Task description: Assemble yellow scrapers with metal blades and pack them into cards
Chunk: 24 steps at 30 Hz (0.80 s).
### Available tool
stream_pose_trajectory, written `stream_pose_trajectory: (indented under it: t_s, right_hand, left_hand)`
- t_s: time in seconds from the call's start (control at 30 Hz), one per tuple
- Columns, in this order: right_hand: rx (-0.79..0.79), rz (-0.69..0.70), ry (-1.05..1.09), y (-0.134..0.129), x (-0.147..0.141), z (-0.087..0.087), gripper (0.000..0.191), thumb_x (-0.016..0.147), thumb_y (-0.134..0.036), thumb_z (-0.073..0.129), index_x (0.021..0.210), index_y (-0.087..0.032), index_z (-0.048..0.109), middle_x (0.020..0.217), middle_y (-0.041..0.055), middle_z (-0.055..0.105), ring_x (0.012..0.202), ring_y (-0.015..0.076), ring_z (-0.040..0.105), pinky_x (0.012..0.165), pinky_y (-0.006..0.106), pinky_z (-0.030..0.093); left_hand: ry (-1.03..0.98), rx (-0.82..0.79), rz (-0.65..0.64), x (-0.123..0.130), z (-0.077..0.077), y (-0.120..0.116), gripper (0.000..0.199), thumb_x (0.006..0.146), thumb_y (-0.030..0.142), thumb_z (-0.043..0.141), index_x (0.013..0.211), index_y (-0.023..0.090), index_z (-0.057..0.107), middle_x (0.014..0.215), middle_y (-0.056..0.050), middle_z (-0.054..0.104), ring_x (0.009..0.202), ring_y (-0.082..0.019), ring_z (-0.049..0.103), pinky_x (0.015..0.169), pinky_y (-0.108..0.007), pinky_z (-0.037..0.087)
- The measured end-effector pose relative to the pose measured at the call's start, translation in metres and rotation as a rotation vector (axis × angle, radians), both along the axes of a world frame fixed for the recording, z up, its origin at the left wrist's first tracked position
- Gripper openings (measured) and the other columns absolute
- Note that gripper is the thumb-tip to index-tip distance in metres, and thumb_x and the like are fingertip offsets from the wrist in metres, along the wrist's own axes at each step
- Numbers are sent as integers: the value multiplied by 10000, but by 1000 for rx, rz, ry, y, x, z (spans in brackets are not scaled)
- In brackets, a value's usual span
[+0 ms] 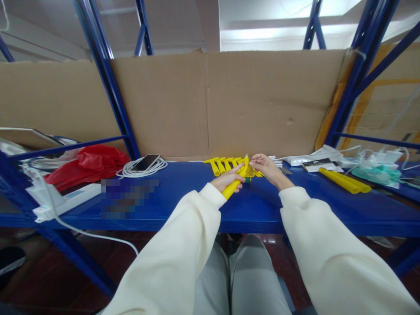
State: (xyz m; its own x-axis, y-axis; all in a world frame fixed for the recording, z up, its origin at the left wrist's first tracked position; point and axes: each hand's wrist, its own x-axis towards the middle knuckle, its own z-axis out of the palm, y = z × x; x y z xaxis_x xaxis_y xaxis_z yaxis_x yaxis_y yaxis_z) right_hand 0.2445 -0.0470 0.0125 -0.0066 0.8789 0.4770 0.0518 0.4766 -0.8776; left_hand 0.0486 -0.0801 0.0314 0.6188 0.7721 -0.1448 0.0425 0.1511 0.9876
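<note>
My left hand (229,178) is wrapped round a yellow tubular piece (231,189), which slants up and to the right with its top near my other hand. My right hand (264,167) is pinched at the top of that piece; whatever lies between its fingertips is too small to make out. Behind my hands, several yellow pieces (219,165) lie in a row on the blue shelf (183,197). A small dark green item (248,180) shows beside my left fingers, partly hidden.
A phone (146,162) lies on a coiled white cable (131,169). Further left are a red bag (95,164) and a white power strip (78,197). Two yellow tubes (344,181) and a green-white bundle (377,174) lie right. Cardboard (243,105) stands behind.
</note>
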Motion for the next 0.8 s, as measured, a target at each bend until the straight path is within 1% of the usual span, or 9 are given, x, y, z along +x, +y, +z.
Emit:
stream_pose_trajectory:
  t_s: [0.13, 0.4, 0.47, 0.57, 0.67, 0.73, 0.8]
  right_hand:
    - [-6, 1, -12, 0, 0, 0, 602, 497, -491, 930, 870, -256, 520, 728, -41, 637, 719, 155, 621, 704, 302, 502]
    - [25, -14, -51, 3, 2, -1, 588, 521, -523, 924, 879, -258, 540, 762, -24, 661, 756, 172, 639, 742, 331, 533]
    - [58, -35, -61, 4, 3, -2, 567, 536, -528, 919, 869, -252, 554, 786, -10, 663, 788, 175, 639, 784, 343, 539]
    - [118, -104, -97, 5, 4, -4, 525, 560, -531, 909, 850, -245, 577, 864, 19, 675, 847, 185, 634, 855, 369, 542]
    - [112, -157, -133, 7, 6, -5, 511, 566, -527, 905, 874, -238, 616, 958, 45, 695, 910, 205, 641, 900, 403, 545]
    - [96, -139, -142, 7, 6, -6, 500, 586, -528, 895, 906, -238, 643, 1000, 57, 712, 971, 223, 655, 936, 424, 542]
    - [87, -81, -136, 8, 5, -7, 488, 606, -542, 885, 917, -242, 661, 1010, 62, 732, 1021, 234, 667, 974, 437, 531]
  left_hand:
    - [-8, 1, -9, 0, -2, 2, 979, 862, 11, 569, 1656, 390, 139, 661, 89, 493, 430, -64, 471, 446, -151, 341]
    - [-15, 0, -21, -1, -2, 1, 993, 846, -1, 555, 1659, 377, 128, 659, 85, 519, 424, -66, 465, 445, -153, 338]
    - [-9, -1, -23, -1, -2, 1, 994, 851, -4, 545, 1661, 374, 113, 659, 85, 516, 424, -69, 469, 445, -154, 342]
    - [-3, 0, -27, -1, -1, 1, 999, 857, -2, 545, 1661, 383, 95, 674, 82, 521, 423, -70, 475, 440, -156, 341]
    - [-3, 3, -28, -1, 0, 1, 984, 868, -5, 525, 1661, 384, 91, 679, 80, 517, 416, -69, 467, 431, -157, 332]
    - [-4, 3, -35, -1, 0, 1, 975, 870, -5, 519, 1661, 380, 99, 677, 80, 513, 416, -71, 466, 430, -158, 333]
    - [-12, 2, -49, -1, -1, 1, 981, 860, -1, 540, 1659, 379, 117, 681, 79, 517, 419, -70, 466, 434, -157, 338]
